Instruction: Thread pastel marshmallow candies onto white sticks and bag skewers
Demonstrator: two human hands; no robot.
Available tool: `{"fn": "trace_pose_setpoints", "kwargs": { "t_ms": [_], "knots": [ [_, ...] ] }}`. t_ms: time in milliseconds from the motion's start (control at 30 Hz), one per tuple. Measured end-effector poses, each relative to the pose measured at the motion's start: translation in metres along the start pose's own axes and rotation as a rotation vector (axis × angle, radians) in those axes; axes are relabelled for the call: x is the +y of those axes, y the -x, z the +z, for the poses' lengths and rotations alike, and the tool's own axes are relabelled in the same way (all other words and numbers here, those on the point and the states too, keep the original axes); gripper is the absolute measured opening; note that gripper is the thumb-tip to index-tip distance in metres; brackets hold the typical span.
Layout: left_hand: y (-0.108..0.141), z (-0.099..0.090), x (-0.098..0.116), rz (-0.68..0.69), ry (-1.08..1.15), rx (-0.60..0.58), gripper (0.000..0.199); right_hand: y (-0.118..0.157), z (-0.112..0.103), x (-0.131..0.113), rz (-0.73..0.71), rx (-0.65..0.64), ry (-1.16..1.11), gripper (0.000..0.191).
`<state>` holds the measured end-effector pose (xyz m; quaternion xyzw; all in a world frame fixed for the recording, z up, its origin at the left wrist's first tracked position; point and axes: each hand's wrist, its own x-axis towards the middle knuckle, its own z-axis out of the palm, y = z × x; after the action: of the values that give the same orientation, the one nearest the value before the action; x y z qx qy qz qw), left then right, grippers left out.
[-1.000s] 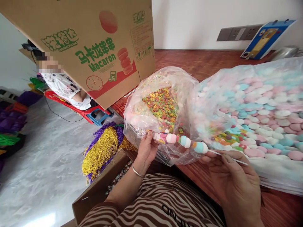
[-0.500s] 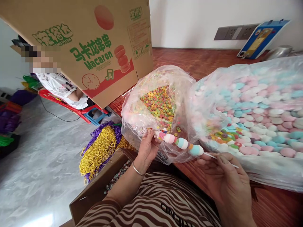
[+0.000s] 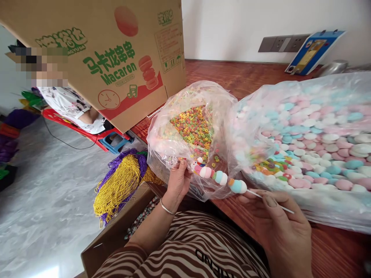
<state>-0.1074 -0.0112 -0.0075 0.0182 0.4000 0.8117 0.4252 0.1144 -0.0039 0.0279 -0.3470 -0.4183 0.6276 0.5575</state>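
My right hand (image 3: pixel 279 220) pinches the bare end of a white stick between thumb and fingers. Threaded on that stick is a candy skewer (image 3: pixel 222 178) of pink, white and blue marshmallow discs, with small coloured ring candies between them. The skewer's far end meets a printed plastic wrapper (image 3: pixel 173 161), which my left hand (image 3: pixel 180 179) grips, thumb on top; whether the tip is inside it I cannot tell. Just beyond lies a clear bag of ring candies (image 3: pixel 194 129). To the right, a large clear bag of pastel marshmallows (image 3: pixel 333 154) lies open, with gummy rings (image 3: pixel 272 169) on top.
A tall cardboard box (image 3: pixel 139 34) stands at the back left. Below the red-brown table (image 3: pixel 220 73) is an open carton (image 3: pixel 116 235) near my lap. Gold and purple beads (image 3: pixel 118 189) hang beside it. Another person's arm (image 3: pixel 89 116) shows behind the box. A blue device (image 3: pixel 315 52) leans by the wall.
My view has shifted slightly. Both hands keep their hold, and the skewer stays stretched between them, with my right hand a little lower and farther right in view.
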Motion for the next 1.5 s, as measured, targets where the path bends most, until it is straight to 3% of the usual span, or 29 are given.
{"fn": "trace_pose_setpoints", "kwargs": {
  "t_ms": [100, 200, 400, 533, 733, 900, 967, 1100, 1167, 1267, 1433, 1500],
  "knots": [
    [0.001, 0.003, 0.006, 0.013, -0.047, 0.023, 0.046, 0.008, -0.005, -0.004, -0.14, 0.028, 0.241, 0.007],
    [0.001, 0.005, 0.009, 0.009, -0.072, 0.031, 0.046, 0.012, -0.009, -0.008, -0.263, -0.028, 0.438, 0.014],
    [0.001, 0.007, 0.006, 0.005, -0.1, -0.028, 0.047, 0.008, -0.022, -0.007, -0.354, -0.205, 0.524, 0.023],
    [0.0, 0.011, 0.005, 0.04, -0.121, -0.039, 0.046, 0.008, -0.031, -0.005, -0.313, -0.237, 0.562, 0.023],
    [0.001, 0.019, 0.002, 0.107, -0.236, -0.031, 0.036, 0.011, -0.027, -0.004, -0.223, -0.208, 0.532, 0.012],
    [0.002, 0.024, -0.007, 0.048, -0.18, -0.086, 0.038, 0.016, -0.032, -0.005, -0.168, -0.201, 0.682, 0.025],
    [0.001, 0.026, -0.011, 0.005, -0.153, -0.088, 0.037, 0.017, -0.034, -0.008, -0.228, -0.219, 0.783, 0.022],
    [-0.001, 0.028, -0.016, -0.054, -0.159, -0.116, 0.039, 0.018, -0.034, -0.012, -0.523, -0.112, 1.029, 0.015],
    [-0.001, 0.031, -0.017, -0.074, -0.171, -0.145, 0.042, 0.019, -0.033, -0.013, -0.604, -0.122, 1.05, 0.014],
    [-0.003, 0.035, -0.018, -0.084, -0.177, -0.203, 0.046, 0.022, -0.031, -0.013, -0.418, -0.206, 0.902, 0.014],
    [-0.003, 0.041, -0.02, -0.096, -0.163, -0.259, 0.047, 0.022, -0.026, -0.005, 0.368, -0.229, 0.261, 0.043],
    [-0.004, 0.043, -0.02, -0.109, -0.193, -0.256, 0.044, 0.021, -0.023, -0.001, 0.556, -0.259, 0.001, 0.042]
  ]
}}
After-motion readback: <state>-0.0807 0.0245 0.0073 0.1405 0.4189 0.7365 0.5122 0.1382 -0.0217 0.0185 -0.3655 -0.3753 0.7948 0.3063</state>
